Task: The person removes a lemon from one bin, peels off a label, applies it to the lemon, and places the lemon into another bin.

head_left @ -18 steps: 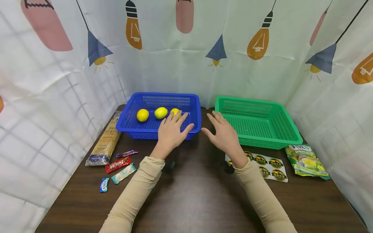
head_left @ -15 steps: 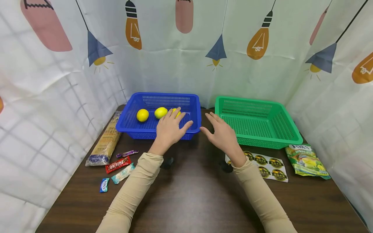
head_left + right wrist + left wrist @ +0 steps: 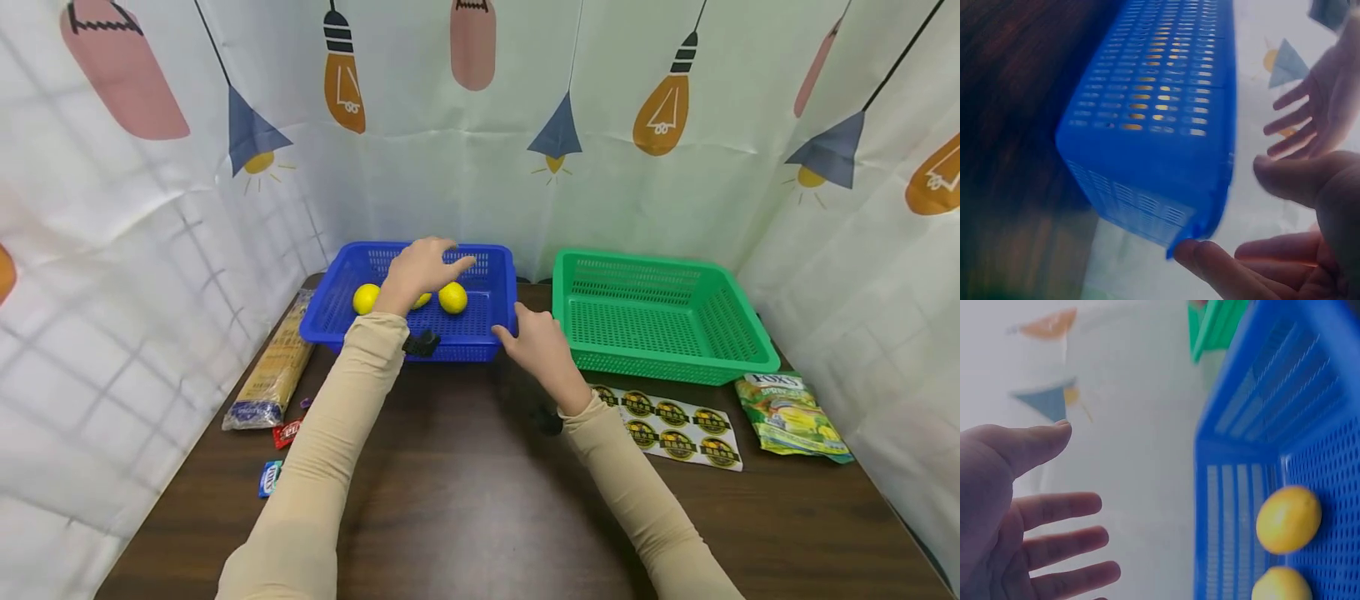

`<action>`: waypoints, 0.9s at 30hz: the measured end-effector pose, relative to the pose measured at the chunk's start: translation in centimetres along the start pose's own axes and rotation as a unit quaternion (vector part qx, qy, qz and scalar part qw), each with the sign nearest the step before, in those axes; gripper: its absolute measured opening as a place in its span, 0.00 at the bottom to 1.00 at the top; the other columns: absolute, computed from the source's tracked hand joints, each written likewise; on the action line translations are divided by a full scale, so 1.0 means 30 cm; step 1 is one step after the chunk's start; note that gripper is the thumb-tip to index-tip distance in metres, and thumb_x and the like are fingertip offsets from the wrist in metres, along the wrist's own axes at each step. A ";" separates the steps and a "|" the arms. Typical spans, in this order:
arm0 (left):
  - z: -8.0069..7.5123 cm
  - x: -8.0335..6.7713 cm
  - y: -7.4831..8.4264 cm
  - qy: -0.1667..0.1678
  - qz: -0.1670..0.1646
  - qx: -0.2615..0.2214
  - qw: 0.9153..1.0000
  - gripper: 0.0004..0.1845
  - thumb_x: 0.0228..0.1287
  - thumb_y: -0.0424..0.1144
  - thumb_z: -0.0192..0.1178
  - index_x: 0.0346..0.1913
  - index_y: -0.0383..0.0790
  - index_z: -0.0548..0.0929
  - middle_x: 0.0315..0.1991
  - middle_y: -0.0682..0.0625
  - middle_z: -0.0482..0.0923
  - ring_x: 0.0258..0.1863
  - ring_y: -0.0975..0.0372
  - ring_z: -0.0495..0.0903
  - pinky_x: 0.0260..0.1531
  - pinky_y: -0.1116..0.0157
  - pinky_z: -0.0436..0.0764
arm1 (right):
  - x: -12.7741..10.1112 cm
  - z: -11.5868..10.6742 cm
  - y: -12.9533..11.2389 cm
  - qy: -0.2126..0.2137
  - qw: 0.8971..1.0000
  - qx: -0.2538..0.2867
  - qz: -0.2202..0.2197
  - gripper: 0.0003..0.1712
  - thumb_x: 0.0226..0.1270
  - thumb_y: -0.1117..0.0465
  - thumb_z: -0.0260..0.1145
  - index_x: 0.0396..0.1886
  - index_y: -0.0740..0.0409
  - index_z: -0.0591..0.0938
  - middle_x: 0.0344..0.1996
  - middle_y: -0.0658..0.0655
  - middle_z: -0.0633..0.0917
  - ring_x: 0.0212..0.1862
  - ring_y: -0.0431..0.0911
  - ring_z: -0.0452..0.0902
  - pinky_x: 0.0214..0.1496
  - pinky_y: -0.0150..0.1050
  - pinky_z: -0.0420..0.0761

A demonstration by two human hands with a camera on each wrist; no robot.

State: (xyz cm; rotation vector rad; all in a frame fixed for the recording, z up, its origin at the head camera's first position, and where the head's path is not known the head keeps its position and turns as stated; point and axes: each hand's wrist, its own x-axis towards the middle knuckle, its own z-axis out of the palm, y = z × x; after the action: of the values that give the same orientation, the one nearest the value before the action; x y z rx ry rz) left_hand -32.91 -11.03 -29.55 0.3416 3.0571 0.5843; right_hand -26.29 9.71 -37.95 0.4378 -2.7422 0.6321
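A blue basket (image 3: 337,312) at the back of the table holds three lemons: one on the left (image 3: 366,298), one in the middle (image 3: 423,301) partly hidden by my hand, one on the right (image 3: 453,297). My left hand (image 3: 427,262) hovers above them with straight, spread fingers (image 3: 1066,509) and holds nothing. Two lemons (image 3: 1288,519) lie below it in the left wrist view. My right hand (image 3: 528,340) is open at the basket's front right corner (image 3: 1200,228), with a fingertip (image 3: 1200,253) right under the rim there. A green basket (image 3: 667,267) stands empty to the right.
A long pasta packet (image 3: 273,367) and small candy wrappers (image 3: 268,477) lie at the left. A sticker sheet (image 3: 675,429) and a green sweets bag (image 3: 787,414) lie at the right. Printed curtains (image 3: 480,125) close in the table on three sides.
My left hand has risen from the basket's front edge and reached forward over the lemons. My right hand has shifted left to the basket's front right corner.
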 end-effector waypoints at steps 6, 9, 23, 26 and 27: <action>-0.051 0.121 -0.123 -0.047 -0.042 -0.004 0.998 0.35 0.74 0.62 0.46 0.73 0.42 0.67 0.74 0.38 0.65 0.71 0.42 0.65 0.70 0.42 0.69 | 0.010 0.048 0.005 0.005 1.000 -0.004 0.023 0.24 0.67 0.49 0.69 0.44 0.68 0.85 0.22 0.61 0.85 0.20 0.47 0.78 0.17 0.30 0.69; -0.058 0.158 -0.204 -0.054 -0.069 -0.014 0.996 0.35 0.75 0.59 0.46 0.73 0.38 0.67 0.73 0.35 0.64 0.72 0.41 0.63 0.70 0.42 0.68 | 0.013 0.057 0.005 0.005 0.999 0.008 0.035 0.23 0.66 0.49 0.69 0.41 0.68 0.87 0.20 0.61 0.84 0.19 0.47 0.75 0.18 0.30 0.64; 0.066 0.167 -0.511 -0.133 -0.209 -0.061 0.967 0.39 0.74 0.52 0.51 0.73 0.24 0.58 0.75 0.25 0.51 0.72 0.35 0.59 0.70 0.41 0.68 | 0.021 0.052 -0.007 -0.026 0.997 0.025 0.075 0.23 0.67 0.49 0.69 0.44 0.67 0.88 0.26 0.63 0.88 0.25 0.50 0.82 0.21 0.30 0.69; 0.097 0.175 -0.545 -0.175 -0.215 -0.065 0.959 0.33 0.73 0.50 0.53 0.69 0.27 0.69 0.73 0.26 0.57 0.71 0.35 0.61 0.70 0.40 0.68 | 0.022 0.050 -0.010 -0.029 0.996 0.025 0.078 0.25 0.67 0.48 0.69 0.50 0.66 0.86 0.34 0.65 0.90 0.29 0.51 0.86 0.23 0.31 0.76; 0.106 0.177 -0.553 -0.186 -0.216 -0.068 0.956 0.30 0.73 0.50 0.53 0.66 0.29 0.72 0.72 0.27 0.60 0.70 0.36 0.62 0.70 0.39 0.68 | 0.023 0.050 -0.010 -0.028 0.996 0.019 0.078 0.26 0.67 0.48 0.69 0.51 0.66 0.86 0.37 0.65 0.91 0.31 0.51 0.87 0.25 0.31 0.79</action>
State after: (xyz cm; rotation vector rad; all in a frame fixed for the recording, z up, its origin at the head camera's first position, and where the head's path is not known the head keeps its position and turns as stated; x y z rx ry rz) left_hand -41.43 -23.76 -38.41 -0.1989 2.5894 0.6139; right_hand -27.12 8.62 -38.89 0.2549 -2.8430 0.7213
